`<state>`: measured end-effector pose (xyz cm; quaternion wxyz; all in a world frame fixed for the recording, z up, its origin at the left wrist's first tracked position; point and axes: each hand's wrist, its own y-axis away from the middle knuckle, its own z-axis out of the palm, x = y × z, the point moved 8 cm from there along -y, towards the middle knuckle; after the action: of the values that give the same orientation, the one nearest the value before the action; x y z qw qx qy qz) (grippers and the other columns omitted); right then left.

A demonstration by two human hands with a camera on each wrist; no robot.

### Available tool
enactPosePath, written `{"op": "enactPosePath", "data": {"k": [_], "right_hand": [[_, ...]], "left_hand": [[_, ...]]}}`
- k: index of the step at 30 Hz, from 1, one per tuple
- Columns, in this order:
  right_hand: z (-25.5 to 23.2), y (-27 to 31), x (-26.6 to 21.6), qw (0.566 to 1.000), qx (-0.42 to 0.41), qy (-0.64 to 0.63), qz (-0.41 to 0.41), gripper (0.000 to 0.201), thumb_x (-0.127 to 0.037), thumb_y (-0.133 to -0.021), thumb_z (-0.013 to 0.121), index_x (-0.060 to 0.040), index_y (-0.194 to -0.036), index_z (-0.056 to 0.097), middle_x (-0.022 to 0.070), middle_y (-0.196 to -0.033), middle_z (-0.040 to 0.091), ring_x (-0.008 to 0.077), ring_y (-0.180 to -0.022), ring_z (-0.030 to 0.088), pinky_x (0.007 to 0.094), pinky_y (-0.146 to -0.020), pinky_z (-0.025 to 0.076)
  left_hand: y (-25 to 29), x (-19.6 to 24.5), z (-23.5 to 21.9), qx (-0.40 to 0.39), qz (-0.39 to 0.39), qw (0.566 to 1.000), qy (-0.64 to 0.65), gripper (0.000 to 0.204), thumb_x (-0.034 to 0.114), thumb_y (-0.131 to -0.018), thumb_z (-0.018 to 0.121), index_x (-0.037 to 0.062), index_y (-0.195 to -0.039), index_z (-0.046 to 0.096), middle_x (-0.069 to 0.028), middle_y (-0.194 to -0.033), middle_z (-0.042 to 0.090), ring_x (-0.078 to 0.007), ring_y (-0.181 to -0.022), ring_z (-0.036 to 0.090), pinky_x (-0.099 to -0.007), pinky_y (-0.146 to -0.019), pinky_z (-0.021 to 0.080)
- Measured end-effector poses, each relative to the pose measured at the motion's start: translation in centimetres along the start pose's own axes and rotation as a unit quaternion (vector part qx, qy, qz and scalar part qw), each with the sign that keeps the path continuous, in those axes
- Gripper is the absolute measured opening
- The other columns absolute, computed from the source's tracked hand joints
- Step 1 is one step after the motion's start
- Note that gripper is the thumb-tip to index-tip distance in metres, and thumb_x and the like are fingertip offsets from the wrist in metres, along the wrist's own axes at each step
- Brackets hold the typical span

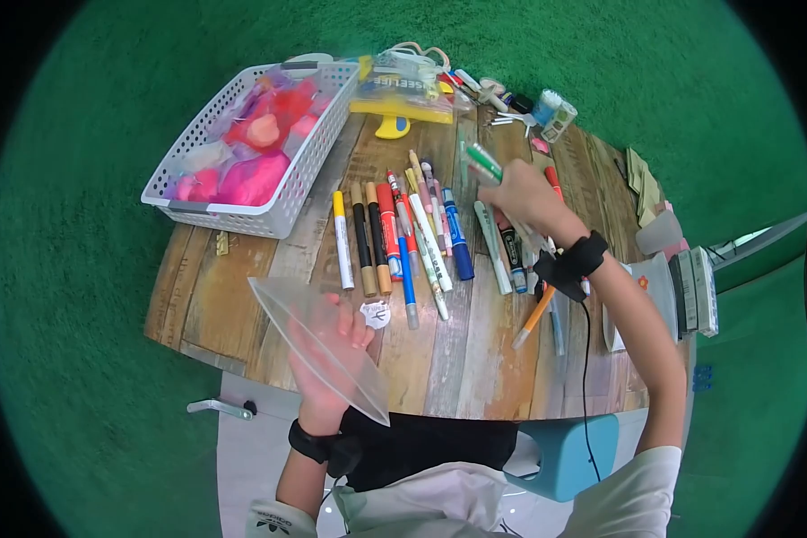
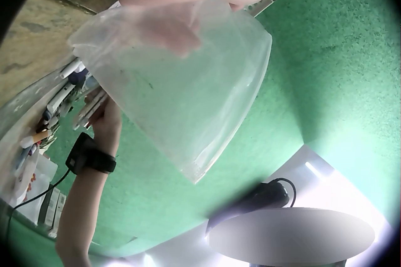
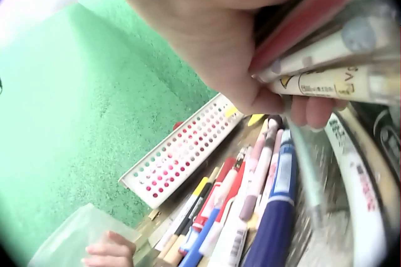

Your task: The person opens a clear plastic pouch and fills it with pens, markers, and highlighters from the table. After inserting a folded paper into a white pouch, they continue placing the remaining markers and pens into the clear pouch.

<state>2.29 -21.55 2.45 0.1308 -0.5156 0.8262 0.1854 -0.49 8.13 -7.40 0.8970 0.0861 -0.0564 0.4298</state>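
Observation:
My left hand holds a frosted, see-through plastic bag near the front edge of the table, its fingers showing partly through the film. My right hand grips a bundle of pens above the right part of the table. Among them are a green-marked pen and, in the right wrist view, a red pen and a white printed pen. Below the right hand lie a pale green marker and a black marker. A blue marker lies left of these.
Several pens and markers lie in a row mid-table, with a yellow-capped marker at its left end. A white basket of pink and red items stands at back left. A yellow-edged pouch and small items sit behind. A cable hangs from the right wrist.

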Motion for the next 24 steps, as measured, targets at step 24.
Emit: {"op": "enactPosePath", "data": {"k": [24], "right_hand": [[1.9,-10.8,1.1,0.999,0.027,-0.018,0.005,0.030,-0.020,-0.076,0.068,0.0073,-0.085,0.060,0.0148,-0.066,0.064,0.0227,-0.053,0.063,0.0355,-0.059,0.053]], "left_hand": [[0.1,0.0,-0.2,0.026,0.000,1.000,-0.014,0.044,0.047,-0.098,0.037,0.0062,-0.108,0.051,-0.0032,-0.074,0.033,-0.0165,-0.066,0.031,-0.0301,-0.066,0.030]]}}
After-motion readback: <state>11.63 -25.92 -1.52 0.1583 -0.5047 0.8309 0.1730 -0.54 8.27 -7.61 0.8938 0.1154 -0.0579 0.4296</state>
